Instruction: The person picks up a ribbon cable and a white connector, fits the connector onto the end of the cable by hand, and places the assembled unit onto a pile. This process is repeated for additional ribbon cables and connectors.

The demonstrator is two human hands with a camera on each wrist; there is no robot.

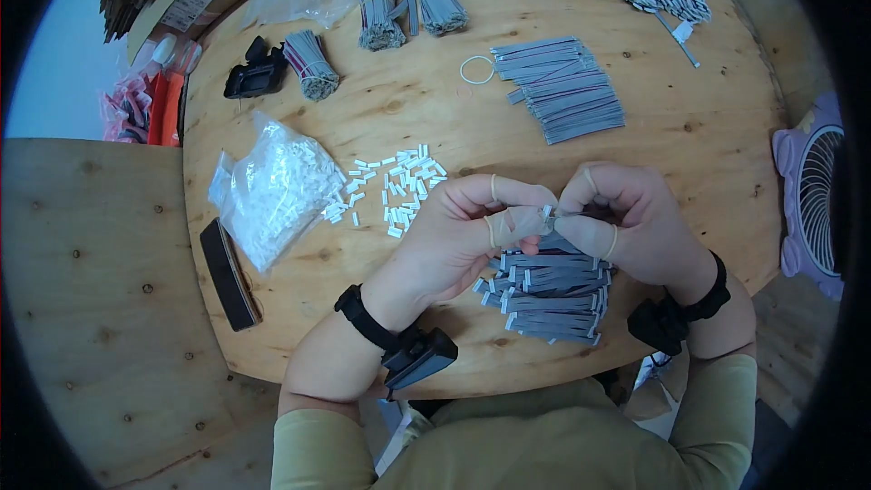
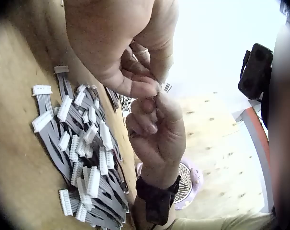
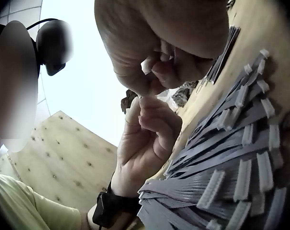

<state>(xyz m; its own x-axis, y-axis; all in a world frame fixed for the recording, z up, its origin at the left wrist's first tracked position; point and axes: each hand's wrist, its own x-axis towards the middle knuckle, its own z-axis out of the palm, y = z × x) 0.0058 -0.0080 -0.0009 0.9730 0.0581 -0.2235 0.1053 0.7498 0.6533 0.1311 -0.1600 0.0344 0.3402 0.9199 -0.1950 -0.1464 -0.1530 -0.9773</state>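
In the head view my left hand point(image 1: 454, 231) and right hand point(image 1: 635, 218) meet fingertip to fingertip over the table. Thumbs and forefingers wear pale finger cots. Pinched between them is a small white connector point(image 1: 548, 212), mostly covered by the fingertips. Thin wire ends point(image 2: 168, 87) poke out past the fingers in the left wrist view; the rest of that ribbon cable is hidden. Directly below the hands lies a pile of grey ribbon cables point(image 1: 553, 299) with white connectors on their ends. The right wrist view shows the left hand point(image 3: 152, 134) with fingers curled in.
Loose white connector housings point(image 1: 413, 177) lie left of the hands, beside a clear bag point(image 1: 281, 191) full of them. Flat grey cables point(image 1: 562, 91) and tied bundles point(image 1: 438, 2) sit farther back. A dark flat case point(image 1: 229, 274) is at the left edge; a purple fan point(image 1: 812, 200) stands right.
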